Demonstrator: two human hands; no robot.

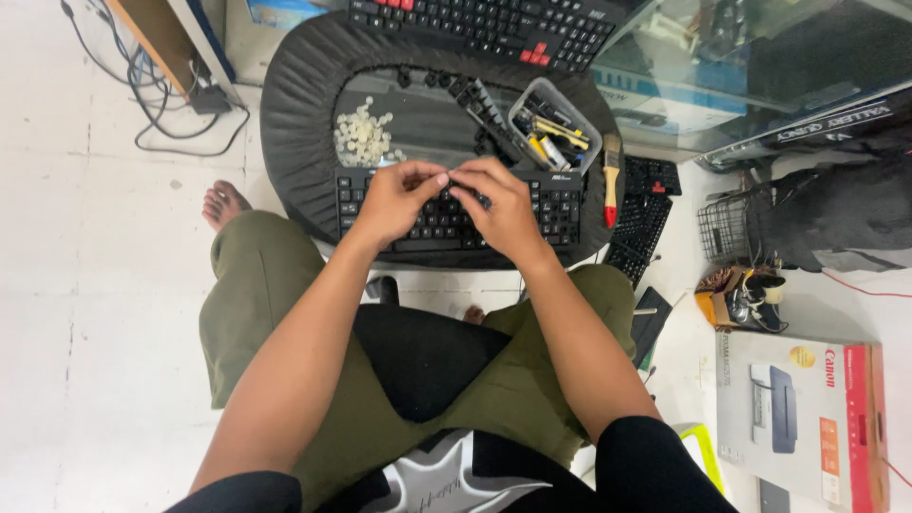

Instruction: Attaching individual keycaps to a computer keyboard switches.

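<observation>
Keyboard (456,214): on round bench (285,114), nearest the person for reach. Left hand (397,199) and right hand (499,209) above it, fingertips pinching a small keycap (483,199). Pale parts pile (363,138) behind keyboard.

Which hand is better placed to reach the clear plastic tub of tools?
The right hand: the clear plastic tub sits up on its side, while the left hand would have to cross over.

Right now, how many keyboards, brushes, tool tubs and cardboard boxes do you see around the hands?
Keyboards: 3 (one under the hands, one at the top, one leaning at the right)
Brushes: 1
Tool tubs: 1
Cardboard boxes: 1
Total: 6
</observation>
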